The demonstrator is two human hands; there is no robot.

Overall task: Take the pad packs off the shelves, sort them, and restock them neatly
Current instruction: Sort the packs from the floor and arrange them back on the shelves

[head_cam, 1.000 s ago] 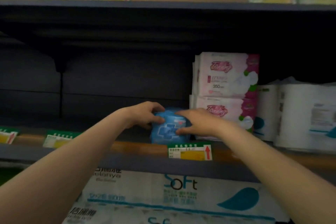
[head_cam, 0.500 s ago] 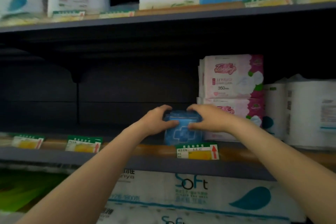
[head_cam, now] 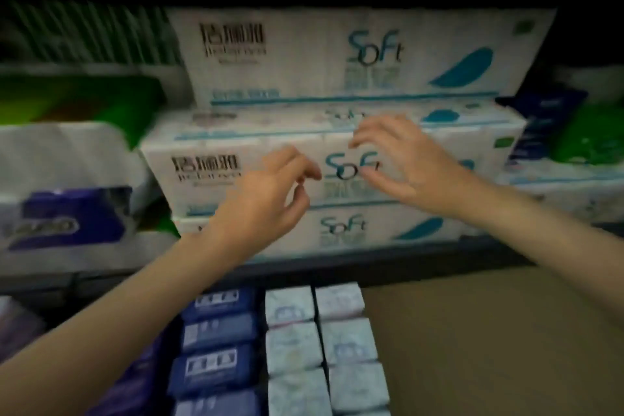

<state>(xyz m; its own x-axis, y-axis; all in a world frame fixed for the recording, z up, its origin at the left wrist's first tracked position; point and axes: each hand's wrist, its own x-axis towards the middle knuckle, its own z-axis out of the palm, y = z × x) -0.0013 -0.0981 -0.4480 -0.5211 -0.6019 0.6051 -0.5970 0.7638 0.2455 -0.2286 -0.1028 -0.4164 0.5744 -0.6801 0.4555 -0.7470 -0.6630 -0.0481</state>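
Frame blurred by motion. Left hand [head_cam: 266, 199] at centre, fingers loosely curled, thumb and forefinger nearly meeting, holding nothing. Right hand [head_cam: 401, 162] just right of it, fingers spread and slightly bent, also holding nothing. Both hang in front of the stacked white tissue packs [head_cam: 337, 159]: long rectangular soft plastic-wrapped blocks, "Soft" in teal print with a teal leaf shape, three stacked in front on the dark shelf [head_cam: 371, 267] and one larger pack behind at upper centre.

Pad packs sit at lower centre of the frame, below the shelf edge: a column of dark blue pad packs [head_cam: 216, 341], glossy, pillowy squares with white labels, and beside them to the right two columns of pale white-blue pad packs [head_cam: 324, 338], crinkly wrap, touching side by side. What they rest on cannot be told. Plain tan surface [head_cam: 489, 348] at lower right.

Middle left: white-and-purple roll pack [head_cam: 64, 206], green packs [head_cam: 84, 101] above it. Right edge: green and dark blue pouches [head_cam: 567, 132].
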